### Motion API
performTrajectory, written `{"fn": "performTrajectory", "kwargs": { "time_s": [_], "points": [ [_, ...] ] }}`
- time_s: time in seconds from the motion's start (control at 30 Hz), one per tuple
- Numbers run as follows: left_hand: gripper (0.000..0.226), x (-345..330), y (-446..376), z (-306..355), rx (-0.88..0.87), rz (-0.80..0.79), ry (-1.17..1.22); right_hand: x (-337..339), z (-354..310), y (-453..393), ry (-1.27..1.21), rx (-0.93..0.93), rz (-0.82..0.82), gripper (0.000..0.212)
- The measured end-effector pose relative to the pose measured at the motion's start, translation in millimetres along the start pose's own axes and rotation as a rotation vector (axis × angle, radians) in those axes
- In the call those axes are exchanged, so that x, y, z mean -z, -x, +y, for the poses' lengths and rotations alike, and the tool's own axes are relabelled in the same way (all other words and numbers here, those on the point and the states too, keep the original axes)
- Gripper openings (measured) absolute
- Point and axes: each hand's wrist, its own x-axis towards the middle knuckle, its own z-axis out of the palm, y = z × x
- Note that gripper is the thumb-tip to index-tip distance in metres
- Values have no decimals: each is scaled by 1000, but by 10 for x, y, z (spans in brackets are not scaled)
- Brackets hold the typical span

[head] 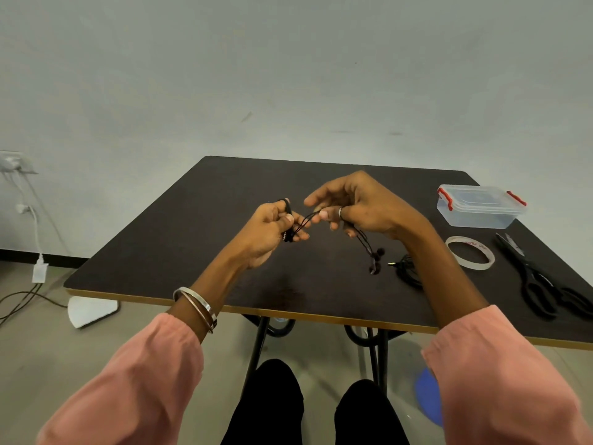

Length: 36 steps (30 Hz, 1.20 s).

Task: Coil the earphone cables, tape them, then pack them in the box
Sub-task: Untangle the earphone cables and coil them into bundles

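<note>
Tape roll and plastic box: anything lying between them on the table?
No. In the head view the stretch of dark table between the tape roll and the plastic box is bare. The scissors lie right of the roll.

There is a single view, taken from a wide-angle camera on the person's head. It looks forward and down from above the seated person's lap, along both forearms toward the dark worktop (192, 245) and the pale wall (288, 75) behind it. The two hands sit close, near the middle of the picture. The worktop's near edge crosses the lower third, with floor (38, 342) and knees showing beneath. Straight lines bow toward the borders.
</note>
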Motion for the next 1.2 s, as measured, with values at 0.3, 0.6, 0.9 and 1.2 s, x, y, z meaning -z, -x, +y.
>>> {"fn": "performTrajectory", "kwargs": {
  "time_s": [0.3,0.6,0.9,1.2],
  "points": [
    [18,24,-139,93,125,425,587,-141,-31,112,61,35,-123,21],
    [18,-12,-8,21,111,223,263,-87,-36,58,49,111,68,19],
    [28,-125,129,13,-24,-176,-43,82,100,-62,67,53,162,28],
    [32,10,102,107,-13,-58,96,190,539,-110,318,-47,136,28]
  ]
}}
